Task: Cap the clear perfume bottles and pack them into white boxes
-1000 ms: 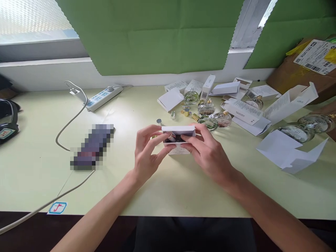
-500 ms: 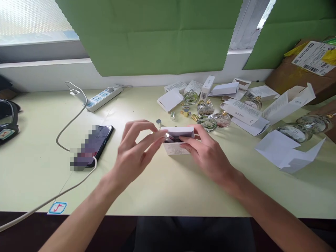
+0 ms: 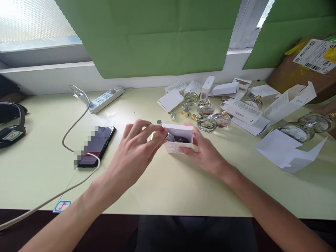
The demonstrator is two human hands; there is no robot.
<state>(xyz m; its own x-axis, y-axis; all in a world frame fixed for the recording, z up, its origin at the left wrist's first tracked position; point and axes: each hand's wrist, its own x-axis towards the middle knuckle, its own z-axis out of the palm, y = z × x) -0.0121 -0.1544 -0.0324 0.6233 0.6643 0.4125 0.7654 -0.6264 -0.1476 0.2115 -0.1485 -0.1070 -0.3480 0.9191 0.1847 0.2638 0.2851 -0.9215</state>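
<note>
Centrally over desk (image 3: 168,189), small white box (image 3: 176,147) gripped at right end by right hand (image 3: 207,155). Long axis laid left-right, lid flap raised. Left hand (image 3: 133,154) nearer open left end, fingertips bunched there; whether anything is pinched cannot be told.

A phone (image 3: 97,145) lies screen-up on the pale green surface (image 3: 170,189), a white cable (image 3: 70,127) plugged into it. A power strip (image 3: 106,99) sits near the wall. Farther right, round glass bottles (image 3: 206,109) (some with gold caps) stand among opened white cartons (image 3: 288,101), beside a cardboard box (image 3: 301,73). Green paper (image 3: 162,35) covers the window.
</note>
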